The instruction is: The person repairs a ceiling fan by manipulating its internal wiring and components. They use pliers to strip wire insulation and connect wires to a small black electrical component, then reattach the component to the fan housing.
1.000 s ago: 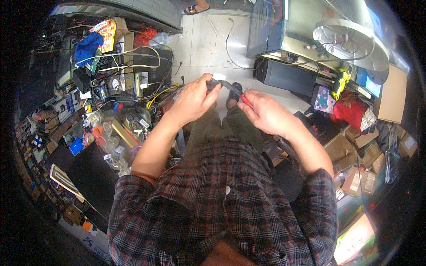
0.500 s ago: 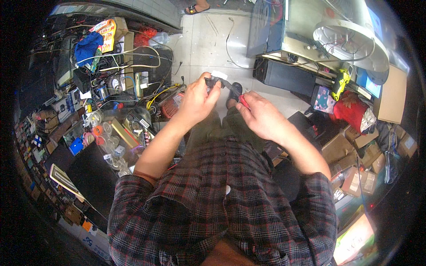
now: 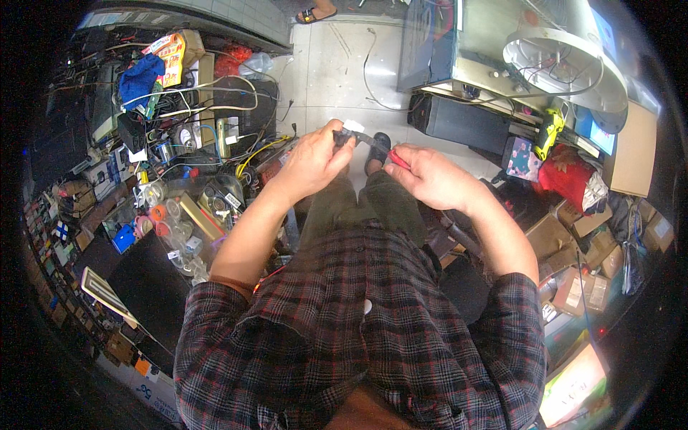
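Note:
Over my lap, my left hand (image 3: 312, 161) pinches a small dark part (image 3: 344, 136) with a white block (image 3: 352, 125) on its top. My right hand (image 3: 433, 175) is closed round a red-handled tool (image 3: 398, 159), which looks like a screwdriver. Its thin shaft points left toward the dark part. Whether the tip touches that part is too small to tell. My fingers hide much of both things. Below them are my legs and a dark shoe (image 3: 380, 147) on the tiled floor.
To the left, a crowded bench carries cables, tape rolls (image 3: 159, 213), a blue cloth (image 3: 142, 80) and a yellow cable (image 3: 251, 161). At right are a dark computer case (image 3: 459, 123), a tablet (image 3: 522, 159), a red bag (image 3: 570, 179) and cardboard boxes (image 3: 548, 240). Another person's sandalled foot (image 3: 315, 13) shows at the top.
My right hand has shifted slightly right, and the red handle now lies at a flatter slant. The left hand has moved a little, still pinching the dark part.

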